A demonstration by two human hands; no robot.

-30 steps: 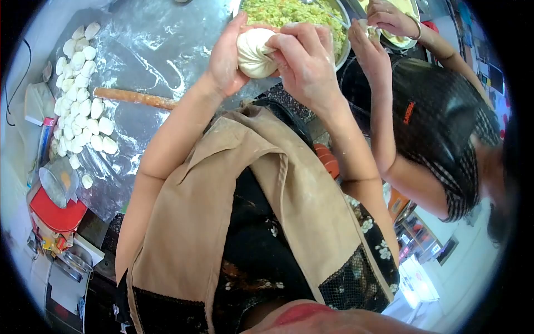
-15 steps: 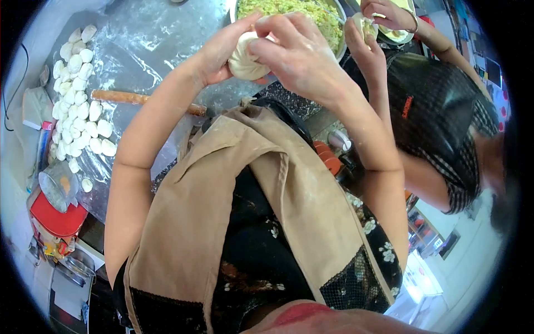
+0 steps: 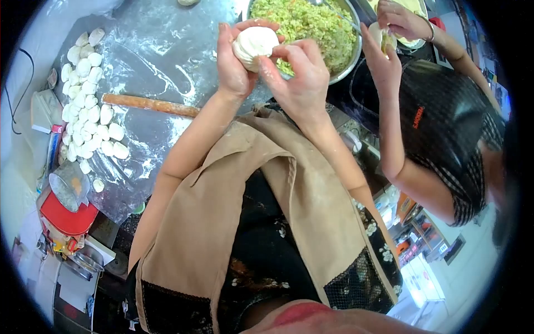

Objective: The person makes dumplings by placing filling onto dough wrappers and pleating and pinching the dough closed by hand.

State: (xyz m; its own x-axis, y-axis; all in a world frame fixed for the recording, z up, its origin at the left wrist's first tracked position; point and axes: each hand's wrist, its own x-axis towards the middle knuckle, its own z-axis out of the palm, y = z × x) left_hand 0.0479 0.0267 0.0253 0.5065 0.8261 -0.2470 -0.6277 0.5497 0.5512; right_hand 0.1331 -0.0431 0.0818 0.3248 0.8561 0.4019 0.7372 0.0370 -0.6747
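Note:
A round, pleated dough bun [image 3: 255,47] rests in my left hand [image 3: 232,69], whose fingers curl around its far and left sides. My right hand [image 3: 300,75] is at the bun's right side, thumb and fingertips bent close against its edge. Just beyond my right hand lies a metal bowl [image 3: 356,53] of chopped green filling [image 3: 311,25] with a spoon in it. On the floured grey table [image 3: 167,44], a wooden rolling pin [image 3: 150,104] lies left of my forearm.
Several small dough pieces [image 3: 89,111] cluster at the table's left. A co-worker [image 3: 428,111] stands at the right, with both hands around a filled wrapper [image 3: 385,40], near a tray. A clear container [image 3: 69,186] and red lid [image 3: 69,216] are at the lower left.
My right hand has drawn back from over the bun to its right side, leaving the bun's top exposed. The view has shifted slightly.

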